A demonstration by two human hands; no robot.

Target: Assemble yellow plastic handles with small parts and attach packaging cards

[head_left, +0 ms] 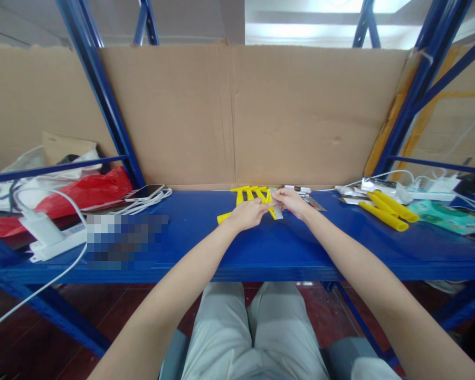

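My left hand [250, 214] and my right hand [290, 202] meet over the blue shelf top. Between them is a yellow piece with a flat grey plate [278, 213], which looks like a scraper blade. The right fingers pinch the plate's upper end. My left hand's fingers are closed by the yellow part, and exactly what they grip is hidden. Several yellow pieces [250, 193] lie in a row just behind my left hand. Another yellow end [224, 217] shows beside the left wrist. Small white and dark items [296, 189] lie behind my right hand, near a flat grey piece [316, 205].
To the right lie several yellow tubes [388, 210] and a green packet [447, 215]. A white power strip [59, 240], coiled white cables [150, 199] and a red bag [87, 195] are at left. A cardboard wall [293, 116] closes the back between blue posts.
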